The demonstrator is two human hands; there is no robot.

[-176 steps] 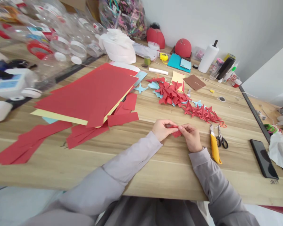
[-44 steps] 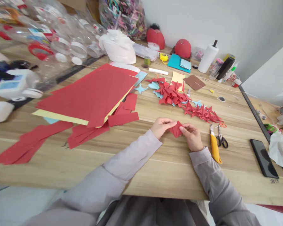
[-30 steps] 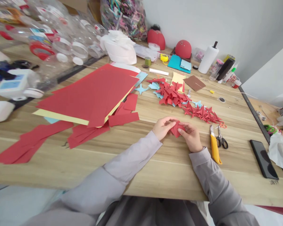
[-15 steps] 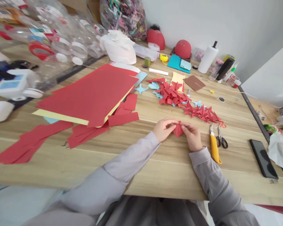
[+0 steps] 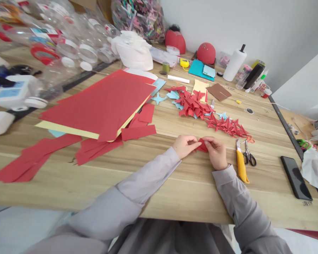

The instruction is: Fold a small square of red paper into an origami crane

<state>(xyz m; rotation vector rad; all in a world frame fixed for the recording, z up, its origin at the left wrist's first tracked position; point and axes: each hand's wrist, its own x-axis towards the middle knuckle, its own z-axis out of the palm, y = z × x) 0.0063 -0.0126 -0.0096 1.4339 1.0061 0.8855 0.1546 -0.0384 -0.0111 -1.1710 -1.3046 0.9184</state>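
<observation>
Between my hands is a small folded piece of red paper [image 5: 202, 145], pinched at its edges by the fingers of both. My left hand [image 5: 184, 146] holds its left side, and my right hand [image 5: 215, 152] holds its right side. Both hands are above the wooden table [image 5: 175, 190], close to its front edge. Most of the paper is hidden by my fingers, so its exact shape cannot be seen. Just right of my right hand lie a yellow utility knife [image 5: 241, 166] and black-handled scissors [image 5: 248, 155].
Ahead lie piles of folded red paper stars [image 5: 193, 107] and light blue paper pieces. To the left are stacked red and yellow sheets [image 5: 95, 106] and red strips. A black phone [image 5: 296, 178] lies on the right. Clear plastic bottles [image 5: 69, 46] stand at the back left.
The red paper has been turned and folded smaller, and it now lies flatter between my fingers. My hands have moved closer together around it.
</observation>
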